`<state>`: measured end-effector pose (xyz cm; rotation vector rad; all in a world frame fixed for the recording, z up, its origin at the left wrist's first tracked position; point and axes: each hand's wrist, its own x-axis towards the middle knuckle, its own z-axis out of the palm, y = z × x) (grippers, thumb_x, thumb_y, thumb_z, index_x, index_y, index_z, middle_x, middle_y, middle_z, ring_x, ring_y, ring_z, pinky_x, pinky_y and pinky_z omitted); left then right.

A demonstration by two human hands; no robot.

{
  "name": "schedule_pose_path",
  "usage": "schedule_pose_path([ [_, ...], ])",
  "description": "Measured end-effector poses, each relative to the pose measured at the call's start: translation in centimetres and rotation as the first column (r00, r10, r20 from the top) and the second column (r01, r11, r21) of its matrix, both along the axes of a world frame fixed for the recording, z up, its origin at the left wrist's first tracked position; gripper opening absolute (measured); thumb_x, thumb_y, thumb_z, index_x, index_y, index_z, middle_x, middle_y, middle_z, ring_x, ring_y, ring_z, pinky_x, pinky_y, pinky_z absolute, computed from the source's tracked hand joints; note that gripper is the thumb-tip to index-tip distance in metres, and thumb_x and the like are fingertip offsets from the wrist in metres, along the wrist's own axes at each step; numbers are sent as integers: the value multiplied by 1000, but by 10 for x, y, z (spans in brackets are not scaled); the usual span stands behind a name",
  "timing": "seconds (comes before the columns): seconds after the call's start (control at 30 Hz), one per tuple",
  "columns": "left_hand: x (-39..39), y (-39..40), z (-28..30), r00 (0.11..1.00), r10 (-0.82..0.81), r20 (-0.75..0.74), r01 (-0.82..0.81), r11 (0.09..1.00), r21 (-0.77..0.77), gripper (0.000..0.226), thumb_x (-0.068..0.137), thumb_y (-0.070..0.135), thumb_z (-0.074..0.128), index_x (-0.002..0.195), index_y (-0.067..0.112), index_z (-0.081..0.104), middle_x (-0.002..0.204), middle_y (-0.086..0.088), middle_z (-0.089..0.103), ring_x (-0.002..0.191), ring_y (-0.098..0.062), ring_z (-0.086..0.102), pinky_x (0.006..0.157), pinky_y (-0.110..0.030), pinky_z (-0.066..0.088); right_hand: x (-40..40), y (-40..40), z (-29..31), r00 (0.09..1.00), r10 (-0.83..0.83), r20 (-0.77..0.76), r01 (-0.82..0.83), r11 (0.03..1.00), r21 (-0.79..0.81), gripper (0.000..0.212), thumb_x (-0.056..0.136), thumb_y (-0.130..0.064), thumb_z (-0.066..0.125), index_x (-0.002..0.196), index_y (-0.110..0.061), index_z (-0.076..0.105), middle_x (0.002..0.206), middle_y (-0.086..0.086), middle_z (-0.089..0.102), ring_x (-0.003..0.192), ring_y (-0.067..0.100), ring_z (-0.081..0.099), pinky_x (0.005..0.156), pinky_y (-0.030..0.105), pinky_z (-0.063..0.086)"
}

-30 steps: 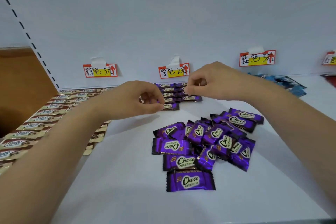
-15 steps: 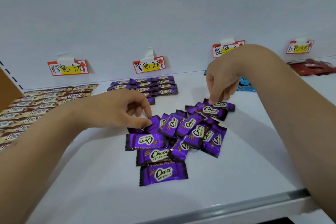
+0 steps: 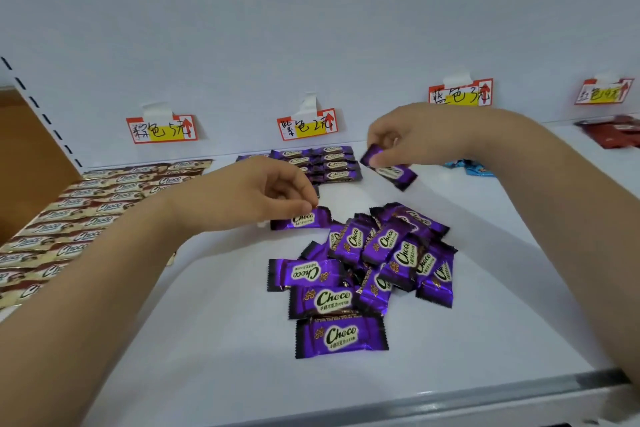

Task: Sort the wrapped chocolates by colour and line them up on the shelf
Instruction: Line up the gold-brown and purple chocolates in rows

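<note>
White shelf [image 3: 207,340], purple sorting under way.
Left hand [image 3: 263,194] pinches one purple chocolate [image 3: 301,218] mid-shelf; right hand [image 3: 408,139] pinches another purple chocolate [image 3: 394,172] lifted near the rear-edge purple rows [image 3: 322,163].

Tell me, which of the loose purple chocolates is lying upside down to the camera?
The purple chocolate at the pile's left edge: its "Choco" lettering reads inverted, while the two chocolates nearest the shelf's front edge read upright.
</note>
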<state>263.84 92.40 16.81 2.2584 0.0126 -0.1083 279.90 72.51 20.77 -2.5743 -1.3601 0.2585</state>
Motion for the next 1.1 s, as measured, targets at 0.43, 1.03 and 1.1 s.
schedule_pose_path([
  [0.43, -4, 13, 5, 976, 204, 78, -198, 977, -80, 6, 91, 13, 67, 91, 8, 64, 85, -5, 71, 80, -30, 74, 69, -36, 58, -19, 8, -11, 744, 253, -618, -319, 948, 4, 11, 97, -17, 58, 99, -6, 56, 97, 8, 76, 85, 17, 70, 91, 34, 51],
  [1.03, -4, 3, -1, 997, -11, 82, -2, 989, 151, 29, 78, 19, 82, 101, 26, 66, 98, 12, 70, 97, -5, 65, 87, -18, 50, -3, 14, -22, 854, 175, -491, -72, 972, 222, 14, 95, -20, 61, 107, -13, 59, 94, 0, 77, 76, 12, 66, 81, 23, 45],
  [1.1, -4, 3, -1, 997, -5, 76, -9, 983, 182, 29, 78, 24, 82, 103, 30, 68, 100, 14, 70, 100, -3, 65, 90, -20, 50, -3, 14, -22, 860, 181, -476, -76, 970, 232, 15, 93, -20, 65, 106, -12, 62, 91, -2, 77, 77, 11, 67, 81, 23, 46],
])
